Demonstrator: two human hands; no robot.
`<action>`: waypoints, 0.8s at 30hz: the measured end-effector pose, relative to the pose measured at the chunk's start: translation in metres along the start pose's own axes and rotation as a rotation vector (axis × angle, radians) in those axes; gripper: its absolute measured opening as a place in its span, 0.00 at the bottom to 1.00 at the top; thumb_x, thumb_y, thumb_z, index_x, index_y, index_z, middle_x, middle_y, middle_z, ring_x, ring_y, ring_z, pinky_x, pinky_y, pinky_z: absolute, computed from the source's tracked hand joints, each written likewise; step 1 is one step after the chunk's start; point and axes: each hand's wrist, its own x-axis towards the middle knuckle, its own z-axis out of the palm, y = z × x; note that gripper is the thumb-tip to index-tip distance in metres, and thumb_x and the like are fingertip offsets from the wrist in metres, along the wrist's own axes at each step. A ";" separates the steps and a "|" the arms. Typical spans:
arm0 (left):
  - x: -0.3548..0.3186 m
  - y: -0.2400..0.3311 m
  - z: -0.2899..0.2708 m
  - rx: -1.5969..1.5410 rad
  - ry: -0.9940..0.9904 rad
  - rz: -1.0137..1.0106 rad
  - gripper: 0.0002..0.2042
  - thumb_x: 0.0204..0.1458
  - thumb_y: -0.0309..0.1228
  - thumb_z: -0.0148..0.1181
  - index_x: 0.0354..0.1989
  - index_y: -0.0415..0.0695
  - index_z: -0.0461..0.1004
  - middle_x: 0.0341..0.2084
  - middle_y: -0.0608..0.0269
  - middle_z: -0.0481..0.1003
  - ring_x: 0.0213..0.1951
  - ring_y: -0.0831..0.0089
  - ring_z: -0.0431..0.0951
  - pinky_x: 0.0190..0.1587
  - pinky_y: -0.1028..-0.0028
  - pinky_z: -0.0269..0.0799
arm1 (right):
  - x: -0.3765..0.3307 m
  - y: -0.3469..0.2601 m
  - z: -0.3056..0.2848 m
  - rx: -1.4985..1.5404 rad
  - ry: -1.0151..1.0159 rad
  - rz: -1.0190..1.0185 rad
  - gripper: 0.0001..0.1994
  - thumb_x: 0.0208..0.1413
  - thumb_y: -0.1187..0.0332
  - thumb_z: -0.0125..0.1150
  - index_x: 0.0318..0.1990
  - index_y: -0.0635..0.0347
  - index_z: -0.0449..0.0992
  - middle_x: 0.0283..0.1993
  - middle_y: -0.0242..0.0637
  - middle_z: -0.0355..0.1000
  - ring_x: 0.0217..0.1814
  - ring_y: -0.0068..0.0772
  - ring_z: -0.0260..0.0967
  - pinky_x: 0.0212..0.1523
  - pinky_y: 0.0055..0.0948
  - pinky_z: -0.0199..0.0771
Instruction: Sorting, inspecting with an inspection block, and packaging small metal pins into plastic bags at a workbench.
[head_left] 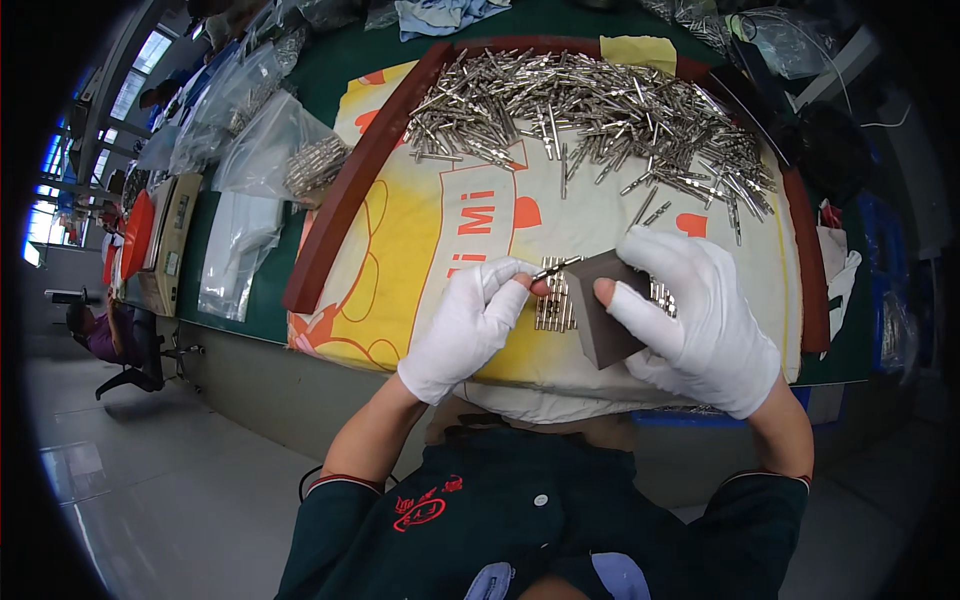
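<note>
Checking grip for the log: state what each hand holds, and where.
Left hand pinches a small metal pin by its near end; right hand grips a dark block by its sides.

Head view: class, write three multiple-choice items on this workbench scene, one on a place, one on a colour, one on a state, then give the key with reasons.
1. Where does the big pile of metal pins lie?
A. at the cloth's far end
B. on the floor
C. in the person's lap

2. What colour are the gloves?
A. blue
B. white
C. black

3. How is the dark block held?
A. lying loose
B. gripped in the right hand
C. inside a bag

Key: 1 A, the pins heap beyond both hands; 2 B, both gloves are white; 3 B, the right fingers wrap it while the left hand pinches one pin.
</note>
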 end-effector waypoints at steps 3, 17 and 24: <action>-0.003 0.001 0.004 0.419 0.041 0.259 0.06 0.58 0.25 0.52 0.39 0.39 0.74 0.27 0.63 0.78 0.30 0.69 0.76 0.36 0.73 0.69 | 0.013 0.012 0.002 0.071 -0.031 0.081 0.31 0.30 0.71 0.68 0.50 0.58 0.70 0.47 0.45 0.64 0.46 0.47 0.65 0.46 0.39 0.67; 0.005 -0.008 -0.004 0.781 0.048 0.681 0.07 0.50 0.23 0.58 0.38 0.42 0.73 0.22 0.57 0.72 0.25 0.57 0.71 0.31 0.63 0.67 | 0.009 0.039 -0.025 0.162 0.029 0.276 0.28 0.31 0.67 0.68 0.47 0.61 0.74 0.42 0.44 0.66 0.47 0.46 0.66 0.48 0.39 0.67; -0.003 0.011 -0.001 0.572 -0.055 0.558 0.04 0.56 0.25 0.54 0.34 0.38 0.73 0.23 0.57 0.74 0.25 0.64 0.73 0.31 0.69 0.68 | -0.001 0.063 0.006 -0.014 0.083 0.391 0.27 0.31 0.68 0.68 0.47 0.61 0.75 0.42 0.45 0.68 0.44 0.46 0.67 0.47 0.38 0.69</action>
